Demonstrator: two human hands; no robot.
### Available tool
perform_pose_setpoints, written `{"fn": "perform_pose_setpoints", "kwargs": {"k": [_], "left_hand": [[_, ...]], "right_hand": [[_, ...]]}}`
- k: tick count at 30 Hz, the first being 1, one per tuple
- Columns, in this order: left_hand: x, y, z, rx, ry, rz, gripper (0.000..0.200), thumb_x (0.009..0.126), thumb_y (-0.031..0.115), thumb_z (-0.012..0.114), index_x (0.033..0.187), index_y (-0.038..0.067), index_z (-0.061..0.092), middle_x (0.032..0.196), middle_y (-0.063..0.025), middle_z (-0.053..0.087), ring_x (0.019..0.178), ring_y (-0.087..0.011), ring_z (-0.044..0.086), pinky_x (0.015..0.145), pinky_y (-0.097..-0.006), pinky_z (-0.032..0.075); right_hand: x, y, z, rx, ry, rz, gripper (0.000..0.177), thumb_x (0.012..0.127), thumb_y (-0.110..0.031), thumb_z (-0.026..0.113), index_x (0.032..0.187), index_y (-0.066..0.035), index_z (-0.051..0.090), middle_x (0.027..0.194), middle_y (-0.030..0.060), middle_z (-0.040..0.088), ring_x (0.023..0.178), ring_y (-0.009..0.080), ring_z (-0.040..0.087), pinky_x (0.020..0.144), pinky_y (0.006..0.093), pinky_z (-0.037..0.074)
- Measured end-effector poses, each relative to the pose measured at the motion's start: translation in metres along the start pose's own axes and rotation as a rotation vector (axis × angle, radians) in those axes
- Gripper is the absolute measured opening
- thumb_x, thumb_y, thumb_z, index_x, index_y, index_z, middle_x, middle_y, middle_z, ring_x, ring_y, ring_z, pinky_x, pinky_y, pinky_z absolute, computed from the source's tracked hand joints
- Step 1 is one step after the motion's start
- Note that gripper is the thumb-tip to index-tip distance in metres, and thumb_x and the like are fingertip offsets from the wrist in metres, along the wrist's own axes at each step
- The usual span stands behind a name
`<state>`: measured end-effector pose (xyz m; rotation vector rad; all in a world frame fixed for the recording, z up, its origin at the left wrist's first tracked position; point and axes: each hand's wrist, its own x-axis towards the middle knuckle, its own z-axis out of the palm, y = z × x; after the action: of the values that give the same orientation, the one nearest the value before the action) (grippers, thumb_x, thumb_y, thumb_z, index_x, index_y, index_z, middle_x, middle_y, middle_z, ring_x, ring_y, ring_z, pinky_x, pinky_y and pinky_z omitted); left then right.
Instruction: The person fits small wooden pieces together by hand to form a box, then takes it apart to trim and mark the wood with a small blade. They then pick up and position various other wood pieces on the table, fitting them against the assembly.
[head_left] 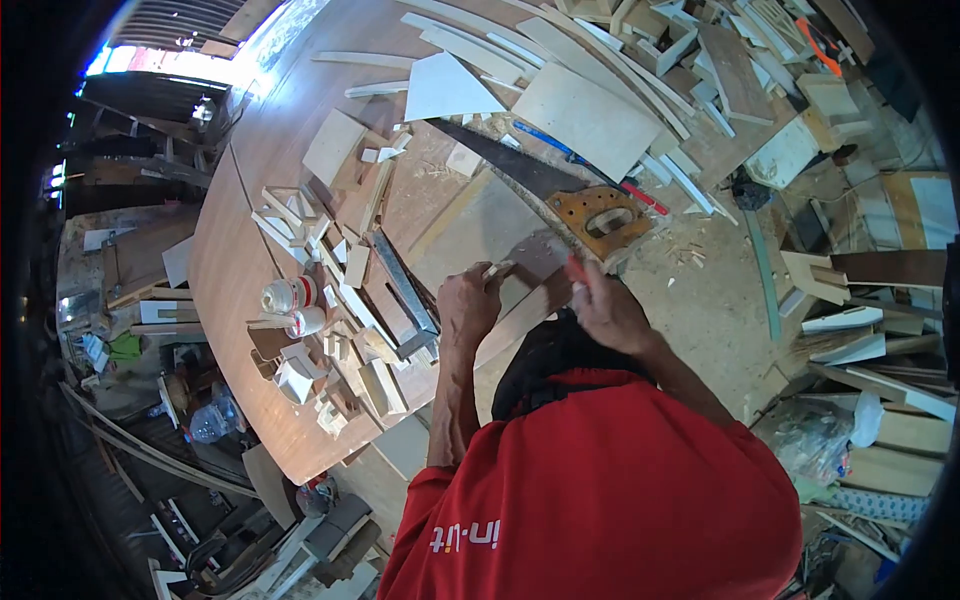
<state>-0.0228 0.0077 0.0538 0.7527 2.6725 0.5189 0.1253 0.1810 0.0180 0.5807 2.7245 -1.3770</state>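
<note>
Over the front edge of the wooden table, my left hand (469,305) is closed round a small pale wood piece (497,270). To its right my right hand (608,308) is closed on a red object (576,268), blurred and too small to name. Between the hands lies the table's edge, with a flat board (480,240) behind them. A hand saw (600,219) with a brown wooden handle rests just beyond my right hand. Left of my left hand is a grey metal bar tool (402,290).
Wood offcuts (380,385) and two jars (288,294) stand on the left part of the table (240,350). Boards, strips and a blue bar (545,137) lie at the back. More wood scraps (850,330) and a plastic bag (812,440) are at the right.
</note>
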Motion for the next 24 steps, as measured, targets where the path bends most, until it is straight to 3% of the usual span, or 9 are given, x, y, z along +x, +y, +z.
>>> {"fn": "perform_pose_setpoints", "kwargs": {"k": [1, 3, 4, 6, 11, 13, 17, 19, 24], "left_hand": [[0.001, 0.0, 0.001, 0.004, -0.013, -0.019, 0.019, 0.081, 0.016, 0.066, 0.097, 0.008, 0.07, 0.08, -0.0199, 0.067, 0.074, -0.0383, 0.066, 0.067, -0.0445, 0.052], [0.001, 0.0, 0.003, 0.014, -0.036, -0.034, 0.018, 0.081, 0.016, 0.065, 0.096, 0.008, 0.07, 0.078, -0.0201, 0.067, 0.073, -0.0384, 0.066, 0.067, -0.0445, 0.052], [0.0, 0.0, 0.003, 0.012, -0.018, -0.027, 0.017, 0.081, 0.015, 0.065, 0.096, 0.008, 0.071, 0.077, -0.0203, 0.067, 0.072, -0.0383, 0.066, 0.065, -0.0444, 0.052], [0.0, 0.0, 0.003, 0.013, -0.004, -0.013, 0.017, 0.081, 0.014, 0.065, 0.095, 0.008, 0.071, 0.075, -0.0205, 0.066, 0.071, -0.0382, 0.066, 0.064, -0.0442, 0.052], [0.0, 0.001, 0.002, -0.017, 0.011, 0.022, 0.011, 0.081, 0.012, 0.065, 0.089, 0.007, 0.07, 0.071, -0.0212, 0.064, 0.068, -0.0385, 0.065, 0.06, -0.0435, 0.051], [0.001, 0.0, 0.003, -0.013, 0.03, 0.052, 0.01, 0.081, 0.012, 0.065, 0.088, 0.007, 0.07, 0.071, -0.0212, 0.063, 0.068, -0.0387, 0.065, 0.06, -0.0435, 0.051], [0.003, -0.003, 0.004, -0.018, 0.04, 0.096, 0.01, 0.081, 0.012, 0.064, 0.086, 0.006, 0.069, 0.071, -0.0212, 0.063, 0.068, -0.0393, 0.064, 0.06, -0.044, 0.05], [0.006, -0.009, 0.007, -0.011, 0.026, 0.117, 0.01, 0.081, 0.012, 0.064, 0.086, 0.006, 0.069, 0.071, -0.0212, 0.063, 0.068, -0.0393, 0.064, 0.06, -0.0444, 0.05], [0.004, 0.001, 0.005, 0.037, 0.075, 0.093, 0.011, 0.082, 0.012, 0.061, 0.087, 0.006, 0.069, 0.072, -0.0216, 0.064, 0.068, -0.0394, 0.064, 0.061, -0.0453, 0.051]], "right_hand": [[-0.001, -0.002, 0.012, 0.004, 0.002, 0.006, 0.022, 0.095, -0.017, 0.046, 0.105, 0.002, 0.051, 0.075, 0.0172, 0.059, 0.068, 0.0265, 0.064, 0.054, 0.0391, 0.048], [-0.001, -0.004, 0.035, -0.177, -0.02, -0.236, 0.021, 0.093, -0.016, 0.048, 0.101, 0.003, 0.049, 0.077, 0.014, 0.053, 0.061, 0.0288, 0.061, 0.053, 0.0394, 0.048], [-0.001, -0.006, 0.041, -0.17, -0.018, -0.228, 0.021, 0.093, -0.016, 0.048, 0.101, 0.003, 0.049, 0.077, 0.014, 0.053, 0.061, 0.0288, 0.061, 0.053, 0.0394, 0.048], [0.001, -0.014, 0.046, -0.209, 0.004, -0.321, 0.019, 0.092, -0.018, 0.05, 0.098, 0.0, 0.046, 0.069, 0.0182, 0.054, 0.06, 0.0358, 0.062, 0.051, 0.0441, 0.05], [-0.002, -0.023, 0.051, -0.257, -0.047, -0.327, 0.018, 0.091, -0.017, 0.052, 0.097, -0.001, 0.048, 0.072, 0.0148, 0.054, 0.058, 0.0278, 0.064, 0.047, 0.0404, 0.05], [-0.004, -0.025, 0.054, -0.48, -0.036, -0.413, 0.021, 0.09, -0.018, 0.052, 0.099, 0.001, 0.045, 0.067, 0.0145, 0.056, 0.058, 0.0275, 0.064, 0.044, 0.0392, 0.05], [0.0, -0.038, 0.054, -0.275, -0.077, -0.207, 0.022, 0.09, -0.018, 0.05, 0.097, 0.003, 0.046, 0.063, 0.0166, 0.059, 0.061, 0.0311, 0.066, 0.044, 0.0398, 0.05], [0.005, -0.051, 0.039, -0.141, -0.097, -0.042, 0.021, 0.09, -0.017, 0.05, 0.096, 0.003, 0.046, 0.061, 0.0179, 0.061, 0.064, 0.0343, 0.068, 0.05, 0.0419, 0.053], [0.011, -0.018, 0.059, -0.141, -0.095, 0.003, 0.023, 0.089, -0.016, 0.051, 0.099, 0.003, 0.044, 0.063, 0.0203, 0.062, 0.065, 0.0375, 0.067, 0.057, 0.0441, 0.054]]}}
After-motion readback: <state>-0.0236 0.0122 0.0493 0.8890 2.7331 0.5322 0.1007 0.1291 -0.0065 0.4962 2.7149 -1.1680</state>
